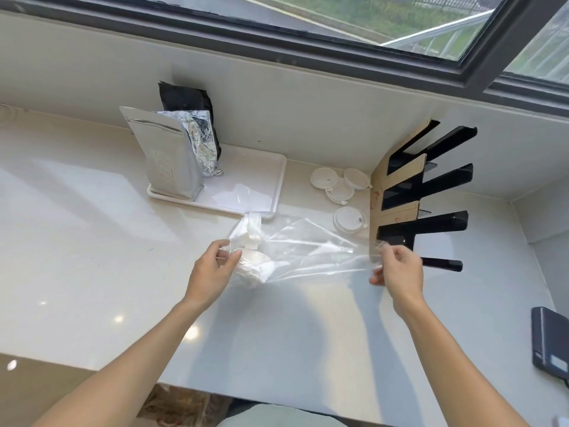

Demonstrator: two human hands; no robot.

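Observation:
A long clear plastic bag [311, 251] is stretched sideways just above the pale counter [92, 241]. My left hand [212, 269] grips its left end, where a stack of white lids [255, 266] sits inside the plastic. My right hand [397, 269] pinches the bag's open right end between thumb and fingers. Several loose white cup lids [338, 183] lie on the counter behind the bag.
A white tray [255, 177] at the back holds a silver pouch [169, 158], a crumpled foil bag and a black bag. A black slotted rack with cardboard [421, 192] stands at the right. A dark flat device [551, 343] lies at the right edge.

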